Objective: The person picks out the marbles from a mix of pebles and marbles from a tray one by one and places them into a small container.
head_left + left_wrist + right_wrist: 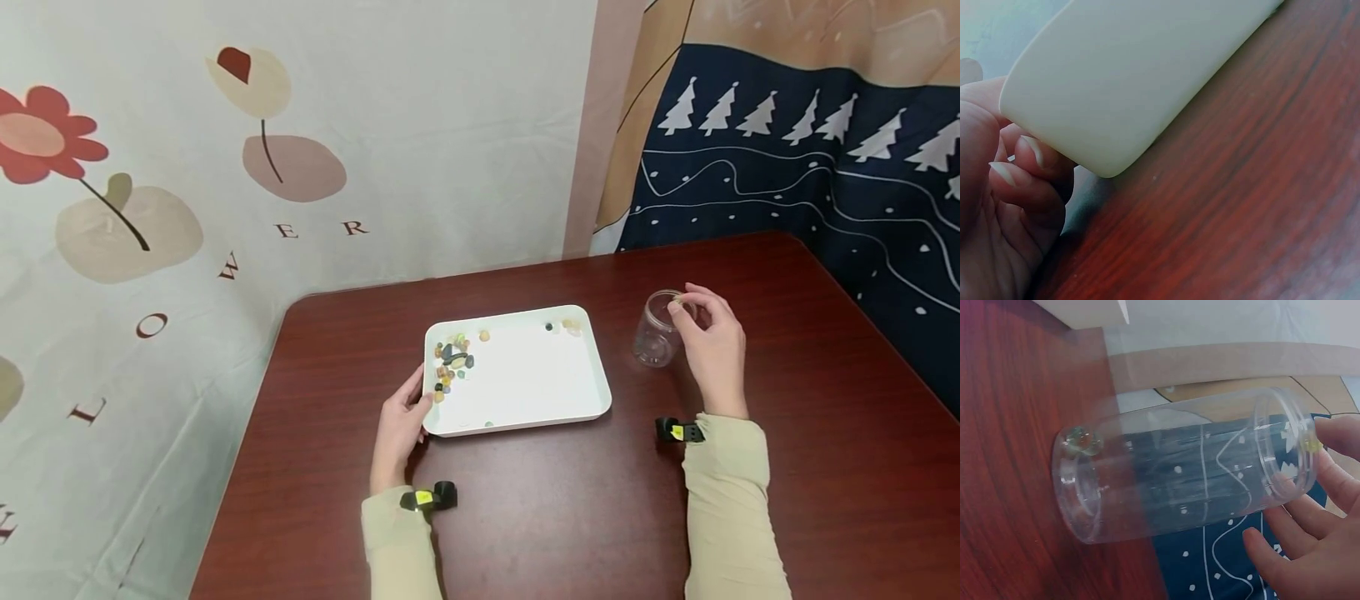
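Observation:
A white tray (536,379) lies on the table, and my left hand (397,429) grips its near-left corner. In the left wrist view, the fingers (1035,187) curl beneath the tray's edge. Small multicoloured stones (457,360) cluster along the tray's left side. To the right of the tray a clear jar (651,340) stands upright with its mouth uncovered. My right hand (712,346) is at the jar's rim, its thumb and finger pinching a small yellow stone (1313,445). A few glassy greenish pieces (1083,441) rest at the jar's bottom.
A dark stone (549,327) and some pale yellow ones (572,326) lie in the tray's far-right corner. The reddish-brown table (555,508) ends at a printed cloth wall behind. Each wrist wears a small black camera (446,495).

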Available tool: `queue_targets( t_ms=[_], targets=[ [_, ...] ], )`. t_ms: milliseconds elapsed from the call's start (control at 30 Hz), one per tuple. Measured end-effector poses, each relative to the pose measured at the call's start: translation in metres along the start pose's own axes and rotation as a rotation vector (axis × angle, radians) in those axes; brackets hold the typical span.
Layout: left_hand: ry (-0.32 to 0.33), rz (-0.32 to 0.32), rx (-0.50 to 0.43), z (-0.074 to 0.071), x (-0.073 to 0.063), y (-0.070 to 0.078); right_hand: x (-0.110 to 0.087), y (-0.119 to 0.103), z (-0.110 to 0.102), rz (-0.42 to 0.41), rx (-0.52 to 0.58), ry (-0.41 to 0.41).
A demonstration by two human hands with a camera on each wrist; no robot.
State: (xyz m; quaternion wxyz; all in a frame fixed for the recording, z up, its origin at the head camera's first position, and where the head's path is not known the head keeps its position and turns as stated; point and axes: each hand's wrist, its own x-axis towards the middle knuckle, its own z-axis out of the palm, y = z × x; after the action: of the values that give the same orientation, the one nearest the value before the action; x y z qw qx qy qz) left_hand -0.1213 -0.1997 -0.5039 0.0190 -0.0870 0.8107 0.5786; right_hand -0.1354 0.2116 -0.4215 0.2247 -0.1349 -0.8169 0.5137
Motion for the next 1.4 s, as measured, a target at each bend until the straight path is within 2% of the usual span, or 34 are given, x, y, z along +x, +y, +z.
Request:
queue_targets(
  t_ms=[333,733,967,1400],
  targets=[
    [-0.002,-0.001,-0.004,0.000,0.000,0.000,0.001,0.005,0.002,0.007,-0.024,-0.049],
    [-0.017,0.011,-0.032,0.002,0.001,0.002,-0.001,0.011,0.002,0.092,-0.018,-0.066],
    [-0.002,-0.008,-0.016,0.000,0.001,0.000,-0.002,0.010,0.004,0.078,-0.001,-0.074],
    [-0.013,-0.017,-0.040,0.000,0.001,0.002,0.000,0.011,0.005,0.060,0.002,-0.061]
  ],
)
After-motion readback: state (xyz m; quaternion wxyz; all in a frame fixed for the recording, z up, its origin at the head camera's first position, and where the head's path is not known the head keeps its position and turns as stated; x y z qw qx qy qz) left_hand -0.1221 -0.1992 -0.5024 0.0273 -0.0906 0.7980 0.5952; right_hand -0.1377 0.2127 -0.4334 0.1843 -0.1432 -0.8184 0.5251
